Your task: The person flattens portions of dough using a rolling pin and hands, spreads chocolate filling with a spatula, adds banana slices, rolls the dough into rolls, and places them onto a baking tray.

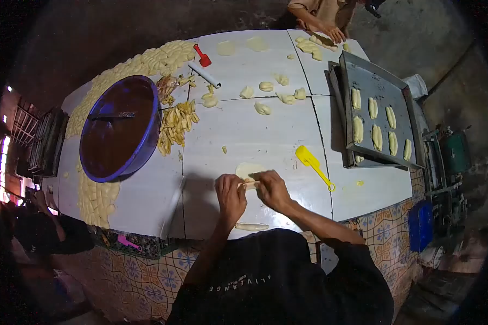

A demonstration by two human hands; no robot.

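A flat piece of dough (248,170) lies on the white table, its near edge folded into a small roll. My left hand (231,196) has its curled fingers on the left end of that roll. At the right end, my right hand (274,189) presses with bent fingers. Nearer my body lies a finished-looking dough roll (252,227). A yellow scoop (315,167) rests to the right of my hands. Several dough lumps (266,86) sit farther up the table.
A blue basin (152,130) of brown filling stands left, beside peeled yellow pieces (174,127) and many dough pieces (100,195). A metal tray (412,108) with dough rolls is at right. A red scoop (203,56) and a co-worker's hand (333,32) are at the far side.
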